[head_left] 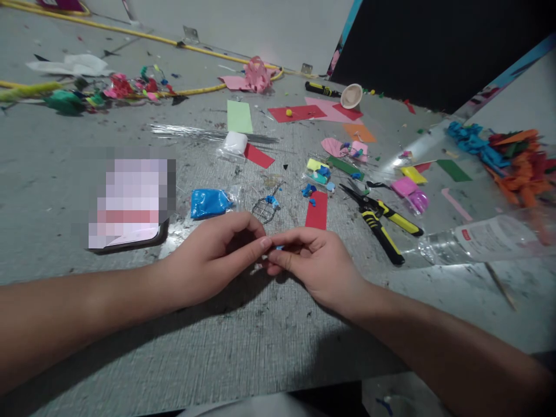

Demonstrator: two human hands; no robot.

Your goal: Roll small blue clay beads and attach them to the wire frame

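Observation:
My left hand (212,258) and my right hand (315,260) meet fingertip to fingertip low over the grey table (243,341). Both are closed in a pinch on a tiny blue piece (278,248) that barely shows between the fingers. Just beyond the hands lies a small bent wire shape (264,208) with a blue bit on it. A bag of blue clay (211,202) lies to its left, and a red paper strip (317,209) to its right.
Yellow-handled pliers (382,223) lie right of the hands. A phone (130,202) sits at the left, clear plastic bags (482,240) at the right. Coloured paper sheets, a white clay pack (234,143), thin wires (208,134) and scraps litter the far table.

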